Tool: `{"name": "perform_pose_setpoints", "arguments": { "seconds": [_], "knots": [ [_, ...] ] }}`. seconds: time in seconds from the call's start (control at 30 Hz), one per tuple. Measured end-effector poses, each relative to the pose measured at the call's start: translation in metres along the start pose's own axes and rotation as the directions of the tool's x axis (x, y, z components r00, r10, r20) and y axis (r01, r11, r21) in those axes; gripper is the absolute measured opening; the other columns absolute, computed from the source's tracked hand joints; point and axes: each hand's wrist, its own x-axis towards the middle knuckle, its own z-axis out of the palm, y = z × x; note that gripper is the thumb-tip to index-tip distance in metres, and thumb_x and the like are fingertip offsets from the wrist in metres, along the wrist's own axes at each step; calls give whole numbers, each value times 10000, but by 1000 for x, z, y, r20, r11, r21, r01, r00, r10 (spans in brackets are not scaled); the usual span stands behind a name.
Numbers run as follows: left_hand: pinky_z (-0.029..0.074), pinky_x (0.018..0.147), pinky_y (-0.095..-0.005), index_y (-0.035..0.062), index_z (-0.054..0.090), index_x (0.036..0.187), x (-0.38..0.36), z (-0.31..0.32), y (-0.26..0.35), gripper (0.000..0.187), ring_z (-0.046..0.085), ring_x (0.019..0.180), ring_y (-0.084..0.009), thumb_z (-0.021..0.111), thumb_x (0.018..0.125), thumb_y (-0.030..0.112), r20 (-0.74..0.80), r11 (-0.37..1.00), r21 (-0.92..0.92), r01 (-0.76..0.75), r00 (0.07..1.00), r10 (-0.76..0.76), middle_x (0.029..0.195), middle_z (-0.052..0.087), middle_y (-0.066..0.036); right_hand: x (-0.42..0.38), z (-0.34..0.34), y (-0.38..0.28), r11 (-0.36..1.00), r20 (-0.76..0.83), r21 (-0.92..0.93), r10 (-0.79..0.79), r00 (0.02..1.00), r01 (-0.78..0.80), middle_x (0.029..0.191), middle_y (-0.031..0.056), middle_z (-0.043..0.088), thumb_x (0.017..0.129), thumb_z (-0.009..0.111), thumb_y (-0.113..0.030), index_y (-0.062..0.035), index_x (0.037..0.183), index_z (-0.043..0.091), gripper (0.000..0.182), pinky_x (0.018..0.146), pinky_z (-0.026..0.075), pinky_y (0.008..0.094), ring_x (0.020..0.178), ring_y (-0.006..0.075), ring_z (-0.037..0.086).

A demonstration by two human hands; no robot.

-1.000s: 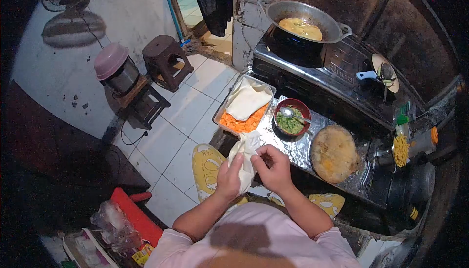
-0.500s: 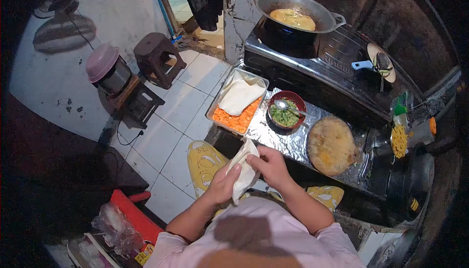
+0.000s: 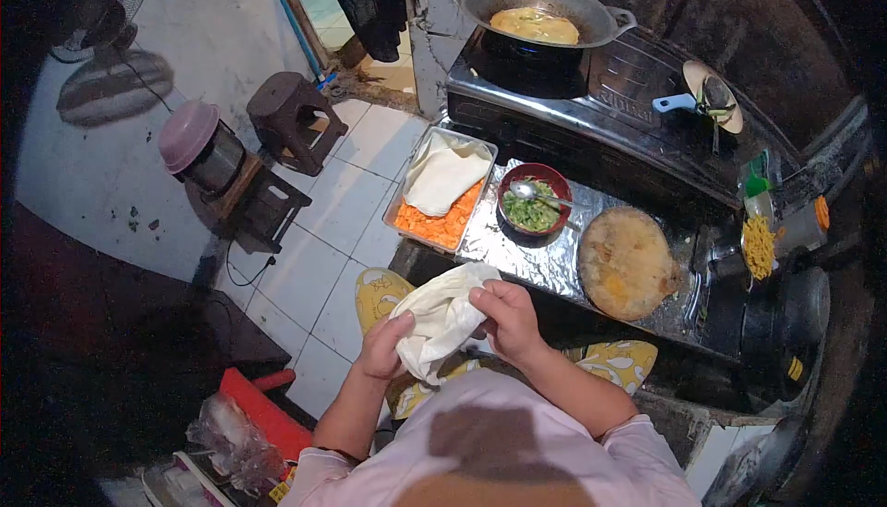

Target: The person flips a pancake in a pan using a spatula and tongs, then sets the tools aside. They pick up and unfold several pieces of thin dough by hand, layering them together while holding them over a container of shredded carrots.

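Both my hands hold a soft, pale pastry wrapper (image 3: 443,317) in front of my lap. My left hand (image 3: 383,346) pinches its left side, thumb on top. At the opposite edge, my right hand (image 3: 508,320) grips it between thumb and fingers. The wrapper is spread out and creased, sagging at the near edge; some fingers are hidden beneath it. Just beyond stands a rectangular tray (image 3: 390,200) of diced carrot (image 3: 434,227) with similar wrappers (image 3: 448,177) on top. A red bowl (image 3: 565,180) of chopped greens with a spoon (image 3: 527,190) is to its right.
A round wooden chopping board (image 3: 628,267) lies on the foil-covered bench. Behind it, a stove (image 3: 591,105) bears a wok (image 3: 610,31) with something yellow frying. A pan (image 3: 222,151) with a pink lid rests on a low stool, beside a brown stool (image 3: 286,109).
The wrapper, folded narrow and upright before, is now opened out wide between my hands. My left hand has shifted left, away from the right one. The view has turned slightly.
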Motion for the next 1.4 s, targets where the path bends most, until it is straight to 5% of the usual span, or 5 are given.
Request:
{"name": "perform_pose_setpoints", "arguments": {
  "seconds": [0.33, 0.47, 0.97, 1.07, 1.4],
  "knots": [
    [427, 975, -337, -85, 455, 1310, -10, 0, 12, 495, 569, 1121, -249, 417, 953, 257, -83, 858, 511, -43, 992, 99, 1249, 564, -181, 1, 7, -16, 997, 80, -64, 55, 995, -49, 747, -14, 598, 937, 595, -216, -49, 819, 612, 205, 539, 429, 204, 627, 41, 523],
    [456, 967, -378, -120, 448, 1282, 3, 2, 8, 518, 594, 1096, -307, 420, 924, 253, -178, 971, 121, -205, 958, 224, 1215, 570, -241, 7, -9, 7, 988, 49, -145, -43, 998, 50, 711, -10, 606, 929, 612, -258, -12, 835, 630, 265, 573, 466, 220, 637, 50, 557],
    [447, 963, -360, -101, 448, 1296, 3, 3, 19, 484, 582, 1101, -280, 388, 943, 225, -154, 963, 224, -147, 971, 184, 1219, 570, -213, 8, 1, -9, 998, 49, -23, 58, 997, -57, 662, -28, 559, 948, 588, -256, -24, 815, 622, 270, 479, 367, 213, 550, 35, 474],
    [416, 1006, -359, -82, 410, 1345, 6, 5, 22, 483, 545, 1169, -272, 378, 968, 217, -179, 950, 310, -33, 979, 93, 1296, 525, -200, 16, -9, -1, 935, -14, -347, -87, 996, 77, 645, -34, 547, 931, 613, -244, -20, 822, 627, 250, 492, 372, 212, 550, 34, 470],
    [395, 1048, -391, 71, 107, 1516, 31, 32, 9, 633, 468, 1260, -298, 369, 978, 275, -8, 984, 51, -173, 985, 174, 1446, 370, -186, 7, 10, -15, 977, 122, -8, 212, 970, -212, 970, 95, 684, 863, 693, -184, 3, 1113, 609, 323, 715, 534, 291, 851, 140, 657]
  ]
}}
